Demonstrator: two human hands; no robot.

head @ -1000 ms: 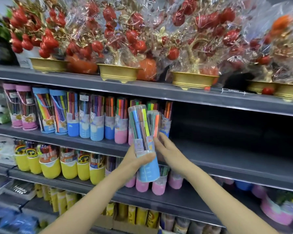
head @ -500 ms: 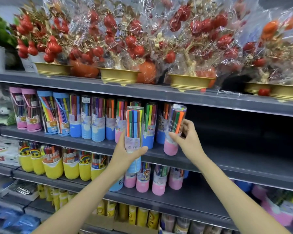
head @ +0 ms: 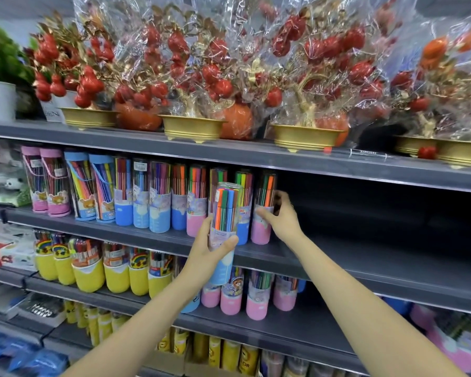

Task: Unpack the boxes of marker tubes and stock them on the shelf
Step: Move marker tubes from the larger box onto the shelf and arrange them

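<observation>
Pink-based marker tube point(head: 262, 210) stands at the end of the row, and a blue one waits in the other hand!

The right hand point(head: 282, 216) curls round that pink-based marker tube, thumb in front and fingers behind, with the tube upright on the grey middle shelf point(head: 337, 257) as the last one on the right of its row. Just left of it and in front of the row, the left hand point(head: 210, 251) grips the blue-based marker tube point(head: 225, 229) around its middle, upright, off the shelf, its base hanging past the shelf lip. Further left along that shelf runs the row of blue and pink tubes point(head: 158, 197). Above the shelf sit wrapped red-fruit trees in gold pots point(head: 192, 127); below it, yellow-based tubes point(head: 114, 273) and more pink ones point(head: 256, 297).
</observation>
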